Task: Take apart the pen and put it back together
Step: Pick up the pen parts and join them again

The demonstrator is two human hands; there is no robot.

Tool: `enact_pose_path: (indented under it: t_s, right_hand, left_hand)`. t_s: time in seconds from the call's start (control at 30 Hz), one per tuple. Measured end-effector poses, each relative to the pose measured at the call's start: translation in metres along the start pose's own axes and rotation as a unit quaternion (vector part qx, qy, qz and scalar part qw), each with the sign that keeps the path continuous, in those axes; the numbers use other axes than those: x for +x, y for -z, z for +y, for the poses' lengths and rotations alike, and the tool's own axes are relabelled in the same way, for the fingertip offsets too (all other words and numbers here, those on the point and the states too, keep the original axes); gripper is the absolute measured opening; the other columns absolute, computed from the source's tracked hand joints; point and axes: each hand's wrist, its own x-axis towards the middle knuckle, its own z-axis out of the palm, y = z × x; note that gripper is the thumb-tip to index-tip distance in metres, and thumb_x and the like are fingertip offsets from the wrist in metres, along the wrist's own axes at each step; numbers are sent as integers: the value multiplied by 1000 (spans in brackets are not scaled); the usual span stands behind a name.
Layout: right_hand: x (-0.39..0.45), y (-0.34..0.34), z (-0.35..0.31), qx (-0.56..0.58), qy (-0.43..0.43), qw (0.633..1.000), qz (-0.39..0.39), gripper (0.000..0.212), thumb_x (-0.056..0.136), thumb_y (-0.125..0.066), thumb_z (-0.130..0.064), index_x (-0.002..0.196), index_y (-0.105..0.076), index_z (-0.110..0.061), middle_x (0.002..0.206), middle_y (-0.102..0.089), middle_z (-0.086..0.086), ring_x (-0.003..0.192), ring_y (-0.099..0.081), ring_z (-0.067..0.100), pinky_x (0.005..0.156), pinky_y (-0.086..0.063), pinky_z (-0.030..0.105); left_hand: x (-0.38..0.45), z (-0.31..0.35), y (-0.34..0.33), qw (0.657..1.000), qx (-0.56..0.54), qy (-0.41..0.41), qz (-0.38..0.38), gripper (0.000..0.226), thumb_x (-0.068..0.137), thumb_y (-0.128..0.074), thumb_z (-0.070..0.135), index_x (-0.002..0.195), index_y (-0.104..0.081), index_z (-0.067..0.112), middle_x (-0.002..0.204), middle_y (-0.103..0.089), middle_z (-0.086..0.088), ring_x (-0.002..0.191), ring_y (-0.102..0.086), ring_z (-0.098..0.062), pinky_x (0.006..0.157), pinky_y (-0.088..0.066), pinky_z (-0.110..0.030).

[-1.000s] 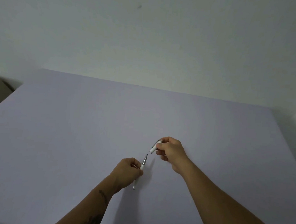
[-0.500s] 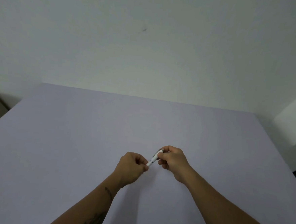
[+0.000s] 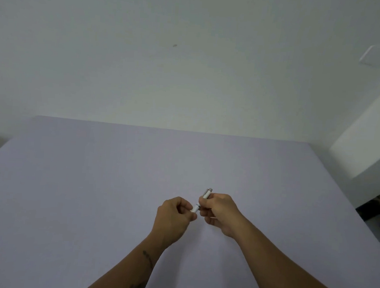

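Both hands pinch one white pen (image 3: 199,203) above the table (image 3: 92,182): the left hand (image 3: 173,217) grips its lower end, the right hand (image 3: 219,210) its upper part, silver tip poking past the fingers. Bare lilac surface spreads wide to every edge. Markings on the pen are too small to read.

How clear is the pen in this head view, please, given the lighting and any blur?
Head view: dim, even light, no glare; the pen is small and soft, mostly hidden between the left hand and right hand; the table edges splay outward from wide-angle distortion.
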Motion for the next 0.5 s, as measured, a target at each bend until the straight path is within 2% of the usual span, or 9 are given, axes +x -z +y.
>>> enact_pose_path:
  t_s: [0.13, 0.27, 0.3, 0.37, 0.5]
  right_hand:
    - [-1, 1, 4, -18, 27, 999, 33, 15, 91, -63, -6, 103, -71, -7, 96, -75, 17, 74, -69, 20, 61, -57, 28]
    - [4, 9, 16, -79, 105, 986, 99, 37, 93, -59, -5, 123, -52, -26, 96, -70, 14, 78, -73, 22, 60, -59, 27]
    - [6, 13, 21, -102, 121, 981, 113, 39, 93, -60, -6, 125, -49, -27, 93, -69, 13, 78, -73, 23, 62, -60, 29]
    - [12, 22, 31, -175, 148, 963, 139, 40, 92, -60, -7, 124, -48, -27, 83, -68, 9, 73, -69, 22, 66, -61, 35]
    - [17, 37, 54, -322, 160, 922, 145, 42, 85, -53, -6, 121, -52, -29, 71, -55, -2, 64, -56, 18, 62, -49, 33]
  left_hand:
    - [-4, 0, -10, 999, -7, -35, -6, 5, 83, -73, 17, 84, -69, 17, 71, -65, 3, 57, -54, -9, 54, -46, -19]
    - [-7, -7, -16, 998, 26, -63, 9, 11, 92, -60, 14, 84, -67, 17, 77, -66, 4, 63, -60, -9, 55, -48, -13]
    - [-7, -12, -17, 996, 45, -73, 15, 11, 92, -58, 15, 85, -66, 19, 81, -66, 6, 67, -61, -9, 59, -51, -15]
    - [-7, -25, -20, 988, 121, -97, 21, 11, 92, -56, 20, 99, -65, 23, 99, -65, 10, 88, -63, -12, 75, -52, -20]
    - [-5, -58, -25, 938, 326, -115, -28, 46, 95, -42, 32, 140, -43, 21, 144, -43, 5, 128, -46, -17, 106, -40, -30]
